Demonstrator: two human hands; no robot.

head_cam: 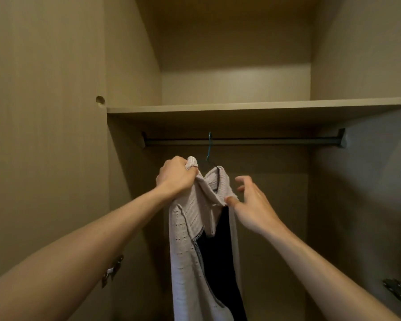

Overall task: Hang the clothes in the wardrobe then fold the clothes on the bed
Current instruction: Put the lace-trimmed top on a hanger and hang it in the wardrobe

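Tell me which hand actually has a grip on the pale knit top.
The left hand: its fingers are curled tight round the pale knit top near the hanger. The right hand is spread open, only its thumb against the fabric.

I count one hanger [209, 148], one rail [264, 142], one shelf [252, 106], one pale top [185, 232]; two hinges, left hinge [112, 271] and right hinge [397, 291]; my two hands, left hand [176, 176] and right hand [252, 206].
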